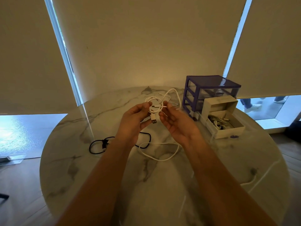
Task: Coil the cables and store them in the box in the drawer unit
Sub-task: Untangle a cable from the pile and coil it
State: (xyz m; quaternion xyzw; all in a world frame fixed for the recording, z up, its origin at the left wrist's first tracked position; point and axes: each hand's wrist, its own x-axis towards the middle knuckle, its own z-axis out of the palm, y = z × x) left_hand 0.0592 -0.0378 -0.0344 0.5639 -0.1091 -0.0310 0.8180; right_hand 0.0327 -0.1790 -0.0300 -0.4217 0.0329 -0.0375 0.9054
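A white USB cable (156, 101) is held up over the round marble table (162, 185), partly wound into small loops. My left hand (135, 121) pinches the coil at its left side, and the USB plug hangs down by the palm. My right hand (175, 123) pinches the cable's strand at the coil's right. The cable's tail trails down to the tabletop in a loose loop. To the right stands the purple drawer unit (210, 90) with a drawer pulled out, holding an open white box (228, 129) with several white cables in it.
A black cable (101, 144) lies loosely looped on the table to the left of my forearms. Another white cable (250, 180) lies near the table's right edge. Roller blinds hang behind the table, with wooden floor around it.
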